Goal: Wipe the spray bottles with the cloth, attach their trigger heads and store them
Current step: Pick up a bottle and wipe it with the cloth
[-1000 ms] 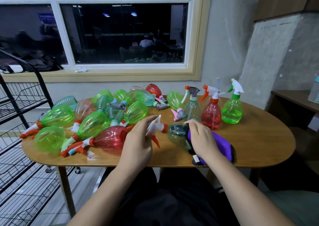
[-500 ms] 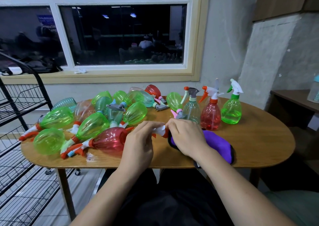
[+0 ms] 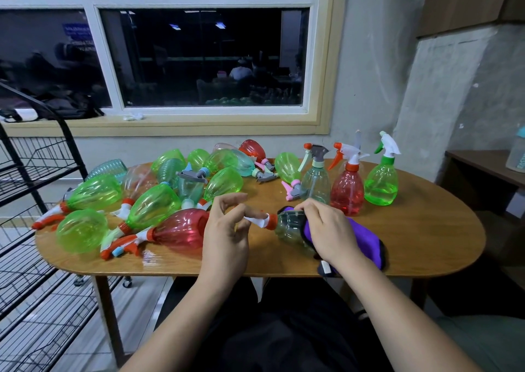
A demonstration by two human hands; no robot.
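Centre frame, our left hand (image 3: 224, 231) pinches trigger head (image 3: 259, 221); right hand (image 3: 328, 229) cups cloth (image 3: 366, 236) on bottle (image 3: 289, 231); prob. light, slick; hold at neck.

A: What has moved?
B: The right hand (image 3: 326, 229) and purple cloth (image 3: 366, 235) have slid back along the bottle (image 3: 289, 226), from its orange collar toward its base, uncovering the clear body again.
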